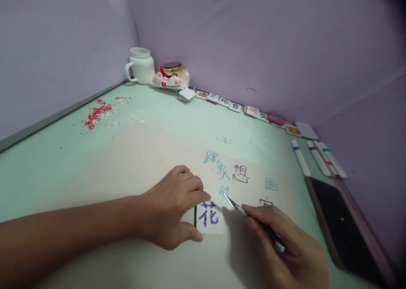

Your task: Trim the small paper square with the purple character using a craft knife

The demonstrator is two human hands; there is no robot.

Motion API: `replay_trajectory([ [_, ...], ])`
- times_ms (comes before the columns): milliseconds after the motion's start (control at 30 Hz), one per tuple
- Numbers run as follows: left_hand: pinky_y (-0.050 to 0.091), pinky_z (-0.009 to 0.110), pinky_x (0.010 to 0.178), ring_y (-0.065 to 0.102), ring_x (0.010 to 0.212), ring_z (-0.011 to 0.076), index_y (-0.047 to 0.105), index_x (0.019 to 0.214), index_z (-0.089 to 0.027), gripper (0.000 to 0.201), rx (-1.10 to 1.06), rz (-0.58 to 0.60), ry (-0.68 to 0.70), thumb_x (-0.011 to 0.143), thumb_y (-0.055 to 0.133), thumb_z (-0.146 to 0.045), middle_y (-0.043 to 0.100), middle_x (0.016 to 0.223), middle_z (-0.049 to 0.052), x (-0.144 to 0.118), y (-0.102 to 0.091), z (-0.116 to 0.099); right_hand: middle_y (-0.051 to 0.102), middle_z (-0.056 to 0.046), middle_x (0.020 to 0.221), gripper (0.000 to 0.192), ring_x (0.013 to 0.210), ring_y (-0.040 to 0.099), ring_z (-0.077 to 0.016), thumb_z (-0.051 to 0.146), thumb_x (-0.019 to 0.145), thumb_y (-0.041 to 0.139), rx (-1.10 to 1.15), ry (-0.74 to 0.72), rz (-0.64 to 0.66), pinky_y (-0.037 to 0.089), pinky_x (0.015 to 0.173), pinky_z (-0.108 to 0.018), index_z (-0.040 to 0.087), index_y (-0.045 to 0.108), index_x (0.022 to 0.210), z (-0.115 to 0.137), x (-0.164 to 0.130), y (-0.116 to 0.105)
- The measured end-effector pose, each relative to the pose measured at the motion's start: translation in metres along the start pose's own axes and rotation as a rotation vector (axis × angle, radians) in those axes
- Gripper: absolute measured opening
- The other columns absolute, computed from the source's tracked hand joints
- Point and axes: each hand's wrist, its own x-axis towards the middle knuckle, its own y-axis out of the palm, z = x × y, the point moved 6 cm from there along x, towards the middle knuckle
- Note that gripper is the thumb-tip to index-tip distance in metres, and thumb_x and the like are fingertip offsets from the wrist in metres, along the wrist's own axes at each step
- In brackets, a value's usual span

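My left hand (174, 204) reaches in from the left, with thumb and fingers closed on a small white block (218, 225). A purple character is drawn on the block's top face, and a dark line runs along its left side. In my right hand (282, 242) is a craft knife (238, 208), held like a pen. Its pointed blade aims up and left, with the tip just above the block's upper right corner in view. Whether the tip touches anything, I cannot tell.
A phone (342, 229) lies at the right, with several white markers (300, 158) behind it. Small character-marked blocks (234, 107) line the back wall. A white mug (141, 67) and a lidded jar (172, 68) in a wrapper stand back left. Red shavings (98, 113) lie nearby.
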Motion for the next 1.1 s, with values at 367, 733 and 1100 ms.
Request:
replay_trajectory([
  [367,0.034,0.05,0.097,0.055,0.088,0.0259,0.057,0.118,-0.011,0.061,-0.061,-0.025,-0.002,0.068,0.081,-0.036,0.059,0.096,0.011,-0.002,-0.004,-0.002,0.069,0.0,0.083,0.015,0.075,0.065,-0.0148,0.019,0.088,0.058,0.006,0.084,-0.104,0.05,0.059,-0.023,0.026,0.067,0.098,-0.005,-0.005,-0.003],
  [733,0.033,0.052,0.096,0.049,0.087,0.0271,0.061,0.1,-0.011,0.051,0.065,-0.027,-0.084,0.066,0.08,-0.044,0.056,0.093,0.011,0.0,-0.002,-0.004,0.07,0.002,0.084,0.017,0.078,0.066,-0.0113,0.018,0.087,0.06,-0.076,0.001,-0.121,0.052,0.064,-0.017,0.026,0.066,0.101,-0.005,-0.003,-0.008],
  [1100,0.036,0.049,0.097,0.053,0.094,0.025,0.052,0.12,-0.011,0.048,0.003,-0.151,0.006,0.072,0.047,-0.007,0.058,0.103,0.011,-0.003,-0.008,-0.01,0.067,0.002,0.081,0.015,0.073,0.063,-0.0102,0.017,0.088,0.059,-0.045,0.014,-0.158,0.048,0.059,-0.018,0.025,0.066,0.099,-0.004,-0.004,-0.005],
])
